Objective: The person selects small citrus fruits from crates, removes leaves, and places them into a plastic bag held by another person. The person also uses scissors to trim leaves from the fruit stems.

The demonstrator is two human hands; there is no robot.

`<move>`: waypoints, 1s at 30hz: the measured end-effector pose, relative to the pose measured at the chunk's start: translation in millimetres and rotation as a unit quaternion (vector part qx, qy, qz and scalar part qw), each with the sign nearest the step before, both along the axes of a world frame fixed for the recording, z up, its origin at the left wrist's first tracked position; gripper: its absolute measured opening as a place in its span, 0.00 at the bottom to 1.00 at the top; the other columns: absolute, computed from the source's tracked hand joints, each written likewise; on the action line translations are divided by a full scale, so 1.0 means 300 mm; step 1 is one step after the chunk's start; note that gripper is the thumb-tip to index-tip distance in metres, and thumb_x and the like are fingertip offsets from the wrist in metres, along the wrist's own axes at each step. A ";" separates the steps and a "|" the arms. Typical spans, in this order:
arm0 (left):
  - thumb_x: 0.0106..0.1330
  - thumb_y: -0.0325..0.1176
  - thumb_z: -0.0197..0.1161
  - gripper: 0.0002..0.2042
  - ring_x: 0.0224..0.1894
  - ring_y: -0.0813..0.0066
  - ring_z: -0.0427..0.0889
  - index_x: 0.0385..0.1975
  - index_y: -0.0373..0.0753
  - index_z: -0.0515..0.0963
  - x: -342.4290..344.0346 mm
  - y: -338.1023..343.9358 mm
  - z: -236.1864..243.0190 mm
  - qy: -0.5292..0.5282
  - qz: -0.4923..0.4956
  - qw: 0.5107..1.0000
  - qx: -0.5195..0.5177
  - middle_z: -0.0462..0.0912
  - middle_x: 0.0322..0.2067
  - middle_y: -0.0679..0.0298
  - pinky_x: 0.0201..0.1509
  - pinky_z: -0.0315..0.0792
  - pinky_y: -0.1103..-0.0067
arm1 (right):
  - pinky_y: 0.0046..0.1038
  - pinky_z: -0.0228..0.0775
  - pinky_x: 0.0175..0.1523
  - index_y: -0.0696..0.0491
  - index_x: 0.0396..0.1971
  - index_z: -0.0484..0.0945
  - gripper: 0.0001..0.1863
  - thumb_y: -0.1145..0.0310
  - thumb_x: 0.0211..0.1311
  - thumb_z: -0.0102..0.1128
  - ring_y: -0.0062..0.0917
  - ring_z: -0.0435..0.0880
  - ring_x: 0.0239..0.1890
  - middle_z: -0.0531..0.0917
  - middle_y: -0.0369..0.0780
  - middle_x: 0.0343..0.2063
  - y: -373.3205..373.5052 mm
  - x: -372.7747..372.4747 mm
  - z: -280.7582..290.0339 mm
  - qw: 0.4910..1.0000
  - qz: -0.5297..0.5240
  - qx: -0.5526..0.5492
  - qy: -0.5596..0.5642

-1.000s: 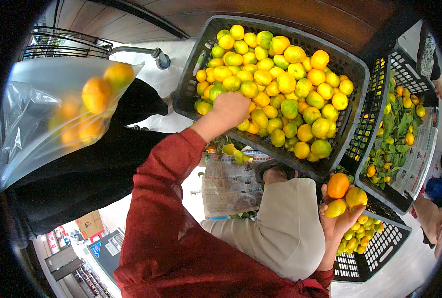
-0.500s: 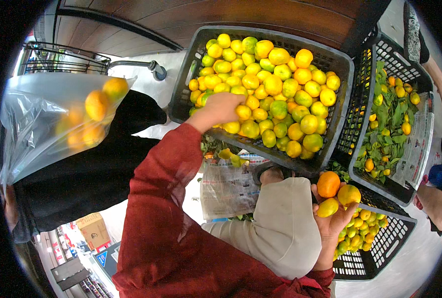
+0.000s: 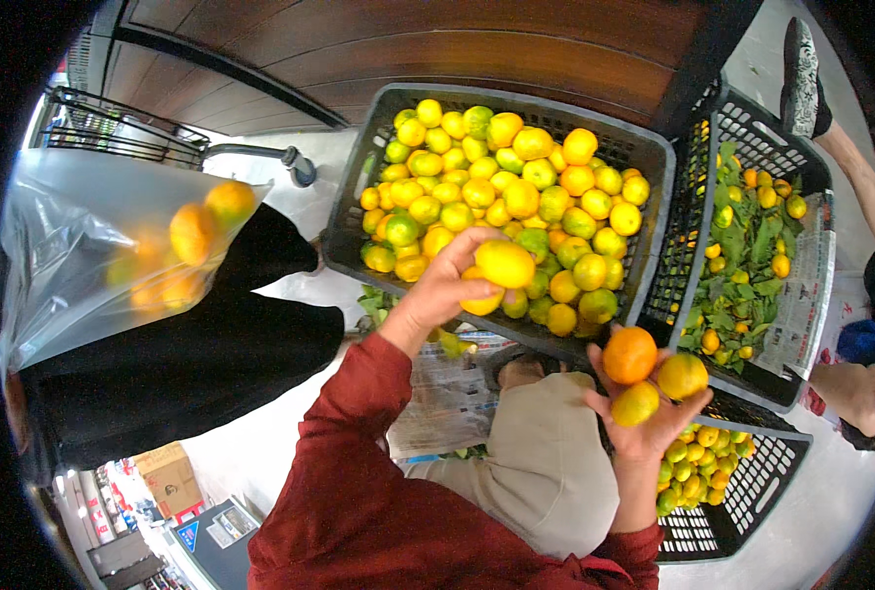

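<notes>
Two yellow mandarins (image 3: pixel 504 265) are gripped in my left hand (image 3: pixel 444 290), its fingers curled round them over the near edge of a big black crate (image 3: pixel 516 96). That crate is filled with loose yellow-green mandarins (image 3: pixel 521 197). To the right, my palm-up right hand (image 3: pixel 644 438) cradles three mandarins: one deep orange (image 3: pixel 630 355) and two yellower ones (image 3: pixel 682 377). The right fingers curl up around the fruit, beside the crate's near right corner.
At right stands a crate (image 3: pixel 796 393) of leafy mandarins (image 3: pixel 752 256); a lower crate (image 3: pixel 752 501) holds more fruit. On the left, a person in black holds a clear plastic bag (image 3: pixel 73 256) of mandarins. Newspaper (image 3: pixel 447 403) lies by my knee. Another person's arm (image 3: pixel 865 177) shows at right.
My left hand has come out of the crate's fruit toward my right hand, now with two mandarins in it. My right hand has shifted slightly left, still holding three.
</notes>
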State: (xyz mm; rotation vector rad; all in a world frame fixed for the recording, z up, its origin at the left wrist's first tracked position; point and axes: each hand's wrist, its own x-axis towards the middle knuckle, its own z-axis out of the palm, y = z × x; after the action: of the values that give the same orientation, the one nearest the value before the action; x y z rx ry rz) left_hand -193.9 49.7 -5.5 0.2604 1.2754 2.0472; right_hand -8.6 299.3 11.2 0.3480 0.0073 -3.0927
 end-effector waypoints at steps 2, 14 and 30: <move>0.53 0.23 0.67 0.24 0.52 0.69 0.75 0.51 0.37 0.68 0.058 0.080 0.024 0.150 0.039 0.982 -0.109 0.76 0.49 0.59 0.58 0.68 0.73 | 0.76 0.44 0.56 0.43 0.48 0.77 0.38 0.28 0.46 0.54 0.59 0.48 0.67 0.62 0.46 0.63 -0.033 -0.081 0.014 0.999 -0.009 0.010 -0.053; 0.59 0.24 0.65 0.27 0.51 0.71 0.75 0.57 0.37 0.61 0.251 0.157 -0.005 -0.051 0.059 0.996 0.051 0.72 0.55 0.59 0.55 0.70 0.72 | 0.75 0.53 0.53 0.46 0.50 0.75 0.40 0.27 0.48 0.51 0.53 0.57 0.65 0.66 0.43 0.62 -0.049 -0.089 -0.019 0.997 0.026 -0.032 -0.068; 0.67 0.46 0.52 0.25 0.30 0.63 0.79 0.60 0.43 0.59 0.416 -0.298 0.688 0.009 0.163 0.957 0.240 0.71 0.53 0.45 0.30 0.73 0.76 | 0.28 0.75 0.20 0.43 0.51 0.75 0.36 0.30 0.52 0.50 0.63 0.66 0.57 0.64 0.54 0.60 -0.265 -0.154 0.711 0.969 0.133 0.172 0.113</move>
State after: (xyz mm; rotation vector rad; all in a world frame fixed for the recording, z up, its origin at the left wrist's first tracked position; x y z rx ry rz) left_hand -69.2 -39.8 201.1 0.3023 0.8512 2.6333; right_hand -54.8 219.9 224.6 -0.0062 0.5523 -2.8333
